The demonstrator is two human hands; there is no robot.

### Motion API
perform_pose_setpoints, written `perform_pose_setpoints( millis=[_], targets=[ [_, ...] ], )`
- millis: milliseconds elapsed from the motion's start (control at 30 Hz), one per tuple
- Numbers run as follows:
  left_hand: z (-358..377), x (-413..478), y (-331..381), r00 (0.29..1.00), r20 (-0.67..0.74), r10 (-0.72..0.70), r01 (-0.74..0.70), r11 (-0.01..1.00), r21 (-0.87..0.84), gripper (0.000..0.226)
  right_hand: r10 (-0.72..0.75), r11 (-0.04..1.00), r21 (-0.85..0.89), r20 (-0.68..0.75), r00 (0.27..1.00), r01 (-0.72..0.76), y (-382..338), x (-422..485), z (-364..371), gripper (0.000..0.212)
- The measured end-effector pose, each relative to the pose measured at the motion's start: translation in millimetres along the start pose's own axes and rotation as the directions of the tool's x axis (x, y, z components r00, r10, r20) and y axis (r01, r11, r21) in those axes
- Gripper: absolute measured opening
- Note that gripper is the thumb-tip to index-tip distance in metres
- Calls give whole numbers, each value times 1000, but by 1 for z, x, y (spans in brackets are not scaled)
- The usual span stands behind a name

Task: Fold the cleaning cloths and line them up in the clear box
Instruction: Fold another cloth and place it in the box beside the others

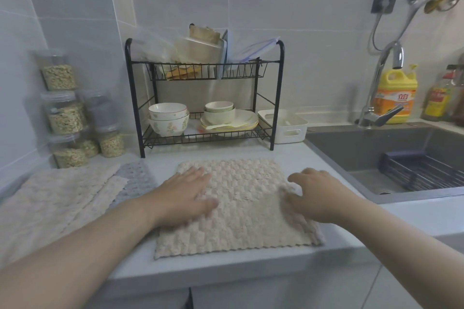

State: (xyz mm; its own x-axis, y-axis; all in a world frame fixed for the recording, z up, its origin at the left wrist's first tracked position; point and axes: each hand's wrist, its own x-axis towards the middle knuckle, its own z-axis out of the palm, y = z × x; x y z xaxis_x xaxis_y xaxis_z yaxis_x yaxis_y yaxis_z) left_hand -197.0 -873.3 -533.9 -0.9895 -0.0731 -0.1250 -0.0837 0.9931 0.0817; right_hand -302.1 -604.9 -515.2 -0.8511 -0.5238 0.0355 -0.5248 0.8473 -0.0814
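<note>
A beige textured cleaning cloth (pixel 241 206) lies spread flat on the white counter in front of me. My left hand (pixel 185 195) lies flat on the cloth's left part with straight fingers. My right hand (pixel 313 195) sits on the cloth's right edge with its fingers bent, where the fabric is slightly bunched. To the left lie more cloths: beige ones (pixel 57 203) and a grey one (pixel 135 178) partly under them. A white box (pixel 288 128) stands beside the dish rack; no clear box can be made out.
A black two-tier dish rack (pixel 203 98) with bowls and plates stands behind the cloth. Stacked jars of grain (pixel 65 113) fill the back left corner. A grey sink (pixel 391 160) with a faucet (pixel 384 83) and a yellow detergent bottle (pixel 396 98) lies to the right.
</note>
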Motion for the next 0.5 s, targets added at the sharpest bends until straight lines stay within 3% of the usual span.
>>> perform_pose_setpoints(
  millis=[67,133,233,333,400,500],
  targets=[
    [2,10,8,1000,-25,-18,18,1000,-18,85,-135,988,77,-10,991,136,-12,14,4,55],
    [13,19,12,999,44,-25,24,999,39,94,-213,975,79,40,976,210,-23,28,15,59],
    [22,24,6,998,50,-25,23,999,39,105,-234,972,-5,128,964,237,-25,42,35,64],
    [23,24,7,997,69,-17,14,998,55,92,-233,972,-9,156,960,237,-19,46,47,66],
    [17,29,4,999,49,-12,11,999,31,78,-270,963,5,55,961,270,-17,51,47,59],
    [-2,56,-19,975,-209,-77,51,991,-128,42,-191,967,101,-325,926,235,-12,85,38,36]
  ],
)
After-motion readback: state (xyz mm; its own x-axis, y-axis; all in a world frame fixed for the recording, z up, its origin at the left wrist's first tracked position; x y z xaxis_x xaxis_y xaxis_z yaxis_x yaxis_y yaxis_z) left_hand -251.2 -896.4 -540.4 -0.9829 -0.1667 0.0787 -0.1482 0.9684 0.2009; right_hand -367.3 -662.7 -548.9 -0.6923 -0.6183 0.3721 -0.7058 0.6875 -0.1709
